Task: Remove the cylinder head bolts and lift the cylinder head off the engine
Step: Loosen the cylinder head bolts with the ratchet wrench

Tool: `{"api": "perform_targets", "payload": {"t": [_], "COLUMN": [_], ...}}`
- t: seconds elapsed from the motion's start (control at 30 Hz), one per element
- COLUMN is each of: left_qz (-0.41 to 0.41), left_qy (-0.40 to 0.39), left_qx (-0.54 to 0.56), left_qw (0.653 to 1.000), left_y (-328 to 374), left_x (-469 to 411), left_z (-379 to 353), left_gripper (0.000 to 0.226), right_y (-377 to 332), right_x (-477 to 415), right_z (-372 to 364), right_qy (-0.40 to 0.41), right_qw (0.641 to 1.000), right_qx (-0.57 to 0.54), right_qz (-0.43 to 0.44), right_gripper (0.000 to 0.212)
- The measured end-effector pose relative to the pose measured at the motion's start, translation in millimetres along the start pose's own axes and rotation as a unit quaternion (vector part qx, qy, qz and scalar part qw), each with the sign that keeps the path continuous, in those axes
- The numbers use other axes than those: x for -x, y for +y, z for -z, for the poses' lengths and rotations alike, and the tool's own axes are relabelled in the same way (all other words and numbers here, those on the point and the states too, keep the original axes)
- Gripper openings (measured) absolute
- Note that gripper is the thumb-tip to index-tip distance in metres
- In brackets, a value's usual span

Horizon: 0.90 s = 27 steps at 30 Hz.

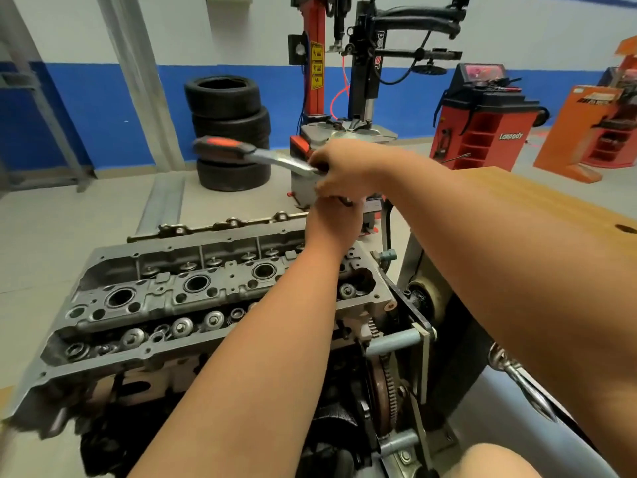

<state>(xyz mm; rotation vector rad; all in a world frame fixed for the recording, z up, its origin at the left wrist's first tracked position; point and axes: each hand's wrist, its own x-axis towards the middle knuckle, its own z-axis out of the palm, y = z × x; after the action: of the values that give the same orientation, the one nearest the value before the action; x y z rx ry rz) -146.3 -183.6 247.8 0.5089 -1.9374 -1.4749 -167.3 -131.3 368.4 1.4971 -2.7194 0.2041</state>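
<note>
Forearms reach over the cylinder head (193, 294), seated on the engine (165, 381); at its far end the right hand (341, 167) grips the ratchet (241, 150), and what the left hand (332, 219) below holds cannot be told. Probably heavy, stiff and oily, it is best lifted by both ends; the floor (69, 236) is open at left, the worktop (551, 208) close at right.

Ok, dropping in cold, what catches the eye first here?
The chrome ratchet with a red-and-black grip, gripped by the right hand just above the left hand, at the far right end of the bare grey metal cylinder head. Behind stands a stack of black tyres.
</note>
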Motion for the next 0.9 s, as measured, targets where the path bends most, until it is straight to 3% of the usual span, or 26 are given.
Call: {"api": "perform_targets", "payload": {"t": [0.03, 0.07, 0.1, 0.13, 0.17, 0.2, 0.27, 0.3, 0.33, 0.37, 0.4, 0.43, 0.47, 0.5, 0.53, 0.6, 0.67, 0.73, 0.77, 0.8, 0.87, 0.9], "left_qz": [0.01, -0.062, -0.094, -0.06, -0.002, 0.007, -0.014, -0.033, -0.051, -0.051, -0.044, -0.034, -0.023, -0.015, -0.01, -0.015, -0.021, -0.008, 0.002, 0.005, -0.063, -0.047], "left_qy": [0.004, -0.001, 0.004, 0.032, 0.076, 0.082, 0.005, -0.017, -0.021, -0.018, -0.023, -0.029, -0.028, -0.028, -0.035, -0.017, 0.004, 0.021, 0.017, 0.023, 0.04, 0.033], "left_qx": [-0.05, -0.194, -0.247, -0.188, -0.046, -0.007, -0.08, -0.115, -0.135, -0.132, -0.122, -0.116, -0.12, -0.124, -0.128, -0.145, -0.119, -0.045, 0.016, 0.0, -0.117, -0.075], "left_qw": [0.999, 0.979, 0.964, 0.98, 0.996, 0.997, 0.997, 0.993, 0.989, 0.99, 0.991, 0.992, 0.992, 0.992, 0.991, 0.989, 0.993, 0.999, 1.0, 1.0, 0.99, 0.996], "left_y": [8, 2, -1, 3, 12, 13, 14, 14, 10, 12, 10, 9, 9, 8, 9, 11, 11, 9, 7, 10, 4, 4], "left_x": [12, 16, 14, 12, 11, 6, 6, 8, 7, 6, 5, 3, 3, 1, -1, 0, 2, 3, 5, 13, 18, 15], "left_z": [-2, -3, 1, -2, 0, -2, -2, 1, 4, -1, 0, -1, -2, -1, 0, 1, 1, 1, 2, 2, 3, 3], "left_gripper": [0.029, 0.032, 0.033, 0.032, 0.029, 0.025, 0.015, 0.015, 0.016, 0.017, 0.019, 0.02, 0.02, 0.02, 0.019, 0.028, 0.036, 0.035, 0.031, 0.028, 0.032, 0.033], "right_y": [0, 1, 3, 9, 18, 29, 48, 52, 53, 51, 51, 51, 48, 42, 34, 20, 8, 1, -1, -3, -3, 0], "right_x": [4, 9, 17, 23, 31, 38, 50, 56, 58, 55, 48, 39, 28, 18, 9, -6, -8, -4, -2, 1, 12, 23], "right_z": [-8, -16, -23, -29, -36, -45, -65, -74, -81, -81, -75, -67, -55, -42, -30, -13, -2, 1, -1, -6, -17, -21], "right_qy": [0.022, 0.063, 0.12, 0.173, 0.216, 0.247, 0.303, 0.321, 0.326, 0.301, 0.256, 0.211, 0.163, 0.116, 0.076, 0.044, 0.037, 0.016, 0.01, 0.019, 0.103, 0.161], "right_qw": [0.997, 0.989, 0.975, 0.961, 0.951, 0.947, 0.93, 0.904, 0.854, 0.774, 0.669, 0.594, 0.593, 0.649, 0.729, 0.882, 0.969, 0.996, 0.999, 0.997, 0.974, 0.953], "right_qx": [0.047, 0.09, 0.108, 0.1, 0.068, 0.004, -0.175, -0.28, -0.405, -0.547, -0.674, -0.74, -0.742, -0.697, -0.618, -0.393, -0.173, -0.024, 0.032, 0.077, 0.168, 0.183], "right_qz": [0.05, 0.101, 0.151, 0.189, 0.208, 0.205, 0.115, 0.048, -0.024, -0.104, -0.179, -0.233, -0.266, -0.282, -0.284, -0.258, -0.174, -0.081, -0.038, 0.003, 0.116, 0.181], "right_gripper": [0.026, 0.021, 0.014, 0.012, 0.013, 0.018, 0.042, 0.046, 0.042, 0.04, 0.045, 0.048, 0.046, 0.041, 0.038, 0.034, 0.024, 0.019, 0.027, 0.034, 0.035, 0.029]}}
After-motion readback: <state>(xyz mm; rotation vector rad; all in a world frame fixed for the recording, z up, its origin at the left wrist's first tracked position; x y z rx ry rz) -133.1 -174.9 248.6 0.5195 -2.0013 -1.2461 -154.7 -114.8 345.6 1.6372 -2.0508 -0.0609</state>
